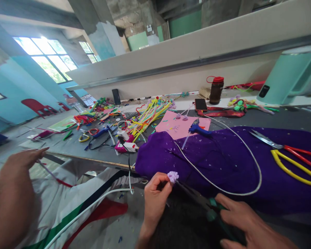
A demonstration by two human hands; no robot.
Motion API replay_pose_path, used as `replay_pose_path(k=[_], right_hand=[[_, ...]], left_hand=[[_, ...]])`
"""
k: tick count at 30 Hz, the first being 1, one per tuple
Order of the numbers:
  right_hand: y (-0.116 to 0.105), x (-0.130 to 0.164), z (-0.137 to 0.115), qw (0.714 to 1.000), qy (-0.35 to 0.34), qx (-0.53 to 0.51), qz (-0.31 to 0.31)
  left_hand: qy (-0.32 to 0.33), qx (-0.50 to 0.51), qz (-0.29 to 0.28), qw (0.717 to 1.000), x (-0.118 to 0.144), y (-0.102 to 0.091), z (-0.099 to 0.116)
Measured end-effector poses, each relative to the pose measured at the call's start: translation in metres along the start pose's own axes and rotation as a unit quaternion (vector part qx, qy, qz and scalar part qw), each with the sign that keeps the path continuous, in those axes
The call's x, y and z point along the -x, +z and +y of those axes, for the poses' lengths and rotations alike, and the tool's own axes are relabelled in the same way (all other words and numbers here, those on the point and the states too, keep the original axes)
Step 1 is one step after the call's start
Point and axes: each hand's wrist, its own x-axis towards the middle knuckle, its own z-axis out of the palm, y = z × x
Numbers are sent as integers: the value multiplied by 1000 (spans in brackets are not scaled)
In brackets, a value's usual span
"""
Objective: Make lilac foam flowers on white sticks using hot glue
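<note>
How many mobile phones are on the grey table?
2. One black phone lies flat beside the brown bottle with the red cap; another dark phone stands against the back wall. More may be hidden under clutter.

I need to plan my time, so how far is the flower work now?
Done: finished flowers lie at the far edge of the table. In hand: the left hand pinches a small lilac flower, and the right hand holds green-handled pliers toward it. Left: many loose pipe cleaners lie unused, so probably much remains.
</note>
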Motion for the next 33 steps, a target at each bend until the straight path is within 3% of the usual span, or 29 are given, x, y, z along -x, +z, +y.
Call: replay_pose_path(k=[15,23,29,33], right_hand=[[4,-3,11,999,2,-38,-7],[1,-1,13,994,14,-98,-35],[-12,-5,0,986,50,-126,-96],[-24,-11,-15,978,59,-172,-97]], left_hand=[[63,-67,1,996,-1,-1,-1],[53,-66,-8,996,-1,-2,-3],[59,-71,-4,996,0,-2,-4],[67,-79,-7,995,0,-2,-2]])
